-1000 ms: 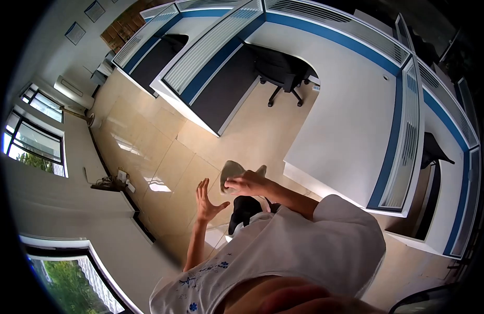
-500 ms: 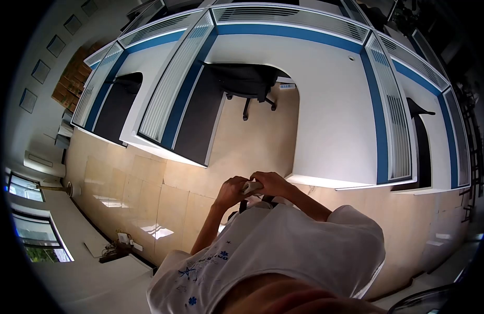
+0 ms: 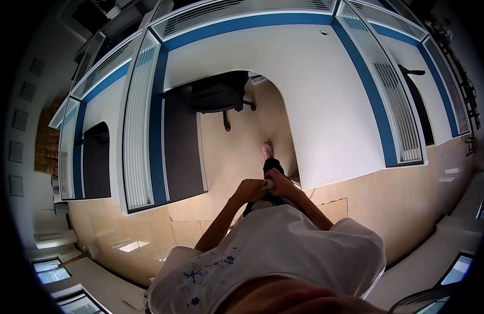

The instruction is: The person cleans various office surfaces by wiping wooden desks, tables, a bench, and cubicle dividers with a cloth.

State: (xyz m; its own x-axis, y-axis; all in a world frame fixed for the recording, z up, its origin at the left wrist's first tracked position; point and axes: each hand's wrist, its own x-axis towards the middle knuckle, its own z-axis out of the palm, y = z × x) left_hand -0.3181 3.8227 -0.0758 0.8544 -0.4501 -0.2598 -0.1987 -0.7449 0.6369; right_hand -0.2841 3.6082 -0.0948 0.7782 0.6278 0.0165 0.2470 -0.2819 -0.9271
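Both hands meet in front of my waist on a small pale thing that looks like a bunched cloth; most of it is hidden by the fingers. My left hand is closed around its left end. From the other side, my right hand grips it with curled fingers. Beneath the hands show dark trousers and one foot in a pinkish shoe, planted on the floor in the desk opening.
A white curved desk with blue-edged partitions stands ahead. Under it sits a black office chair. Neighbouring cubicles lie left and right, with stacked brown boxes far left. Beige tiles cover the floor.
The view has turned and come nearer to the desk. One foot now shows, set forward into the desk opening. Both hands keep hold of the pale thing.
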